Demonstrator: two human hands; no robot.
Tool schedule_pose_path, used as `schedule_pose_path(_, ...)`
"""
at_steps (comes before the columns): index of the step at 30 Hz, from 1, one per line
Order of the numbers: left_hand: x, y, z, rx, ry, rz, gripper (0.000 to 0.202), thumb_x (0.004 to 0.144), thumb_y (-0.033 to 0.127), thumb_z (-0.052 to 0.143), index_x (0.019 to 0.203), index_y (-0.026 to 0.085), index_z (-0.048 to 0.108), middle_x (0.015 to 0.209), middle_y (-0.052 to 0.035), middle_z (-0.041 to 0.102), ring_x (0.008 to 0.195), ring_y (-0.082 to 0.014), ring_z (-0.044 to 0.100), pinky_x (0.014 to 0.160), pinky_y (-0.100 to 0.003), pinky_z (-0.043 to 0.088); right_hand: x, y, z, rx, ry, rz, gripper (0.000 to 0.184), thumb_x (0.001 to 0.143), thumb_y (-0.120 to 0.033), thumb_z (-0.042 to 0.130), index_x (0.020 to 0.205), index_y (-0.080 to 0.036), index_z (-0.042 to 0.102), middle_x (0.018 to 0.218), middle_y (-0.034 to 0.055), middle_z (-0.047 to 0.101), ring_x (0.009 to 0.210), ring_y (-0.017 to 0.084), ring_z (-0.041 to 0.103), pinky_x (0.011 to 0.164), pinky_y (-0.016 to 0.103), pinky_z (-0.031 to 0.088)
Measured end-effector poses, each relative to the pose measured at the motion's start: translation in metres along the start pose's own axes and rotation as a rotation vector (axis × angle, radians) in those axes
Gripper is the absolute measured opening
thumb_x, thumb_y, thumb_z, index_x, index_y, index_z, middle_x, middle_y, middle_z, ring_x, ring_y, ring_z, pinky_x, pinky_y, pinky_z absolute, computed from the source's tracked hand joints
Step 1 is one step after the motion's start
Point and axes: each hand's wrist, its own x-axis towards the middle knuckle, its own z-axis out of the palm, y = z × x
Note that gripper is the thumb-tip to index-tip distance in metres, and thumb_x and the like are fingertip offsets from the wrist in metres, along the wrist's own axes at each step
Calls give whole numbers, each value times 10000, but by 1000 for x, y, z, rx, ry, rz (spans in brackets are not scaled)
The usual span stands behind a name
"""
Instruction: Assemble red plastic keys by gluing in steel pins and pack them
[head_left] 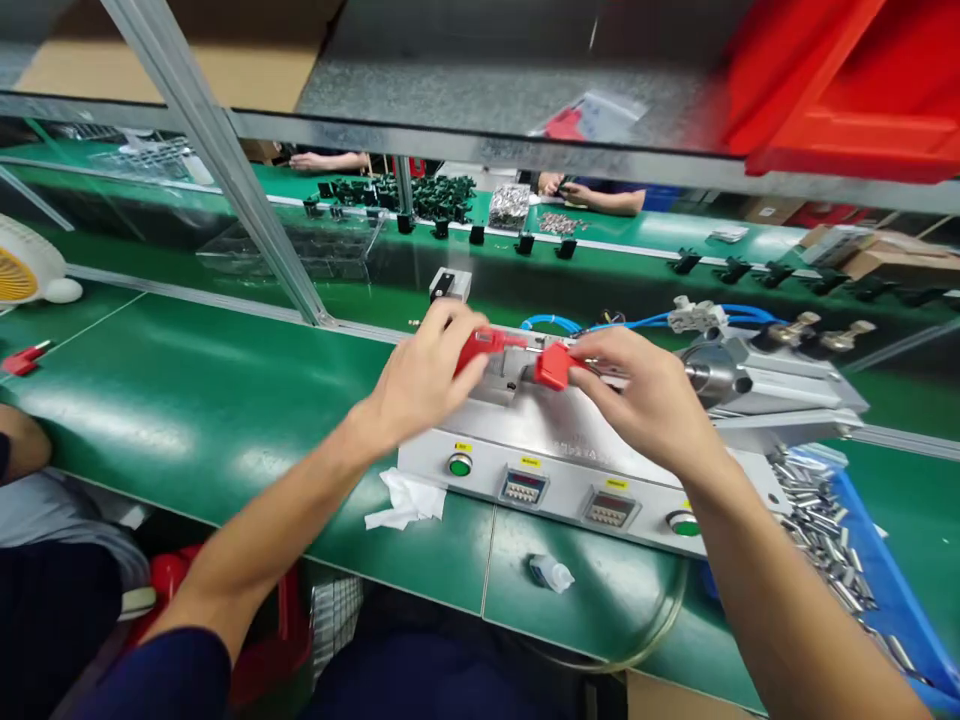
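— Which way does the red plastic part [484, 347] lie?
— Lengthwise left to right, over the grey press machine [570, 470]; left hand [424, 375] pinches its left end.
— And the other one?
— The smaller red piece [553, 366], blocky and glossy, is pinched in the right hand [649, 395], just beside the first.

both hands pinch bright red plastic parts [555, 365]. the surface [187, 410] is glossy green. the machine box [562, 470] is pale grey with green buttons and yellow labels; blue hoses [637, 322], a blue bin [885, 580], a white cloth [405, 498].
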Motion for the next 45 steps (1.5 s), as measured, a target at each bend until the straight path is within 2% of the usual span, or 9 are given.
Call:
schedule_pose_path(3,46,-9,13,346,-246,-7,217,973,154,611,1174,124,687,1163,-152,713,1006,-324,745,882,-454,621,-51,11,5,-16,1,37,118,988,-254,601,970,-233,716,1007,74,768,945,268,735,862,414,589)
schedule_pose_path(5,54,-11,24,438,-275,9,268,947,153,650,1213,128,677,1052,-121,724,982,-331,740,901,-468,614,-76,17,10,-41,23,71,128,1001,-250,593,987,-236,719,984,66,776,907,259,745,826,393,591)
schedule_pose_path(11,26,-11,34,410,-225,65,265,1075,285,493,1101,152,720,1176,-144,702,1104,-335,657,958,-465,559,-94,22,22,-121,52,40,185,1033,-220,543,1072,-230,723,1019,72,784,944,261,743,848,394,587)
schedule_pose_path(16,11,-16,35,379,-275,67,493,1145,485,377,1386,129,620,1398,-157,673,1233,-347,590,1086,-500,470,-86,19,26,-92,21,9,216,1047,-176,518,1098,-227,721,1057,76,780,986,262,738,882,409,592)
schedule_pose_path(21,2,-22,42,388,-232,172,759,1098,698,324,1531,103,510,1627,-229,496,1439,-406,491,1169,-531,408,-94,9,22,-82,51,-9,216,1043,-146,550,1171,-218,709,1145,104,769,1082,281,734,944,440,600)
schedule_pose_path(25,-1,-29,48,326,-205,178,913,1069,769,180,1572,61,465,1636,-252,486,1494,-385,477,1238,-503,365,-113,5,13,-114,104,4,179,1024,-141,633,1156,-234,709,1182,108,765,1129,295,739,983,463,604)
schedule_pose_path(29,4,-34,53,265,-235,200,1082,973,906,196,1611,61,421,1663,-259,446,1553,-418,418,1282,-549,314,-127,5,6,-145,167,30,174,1002,-113,669,1107,-241,722,1120,87,779,1100,290,755,989,466,611)
schedule_pose_path(37,-21,-25,52,256,-171,208,871,1078,753,229,1613,93,422,1661,-246,468,1572,-364,417,1309,-537,285,-137,1,0,-153,179,37,199,988,-100,679,1099,-255,736,1096,65,797,1072,277,771,972,446,624)
schedule_pose_path(45,-21,-15,53,314,-146,168,727,1106,657,383,1553,97,505,1616,-239,531,1534,-369,479,1283,-538,346,-140,4,2,-157,212,57,193,977,-108,684,1080,-262,736,1077,84,799,1043,294,782,926,469,635)
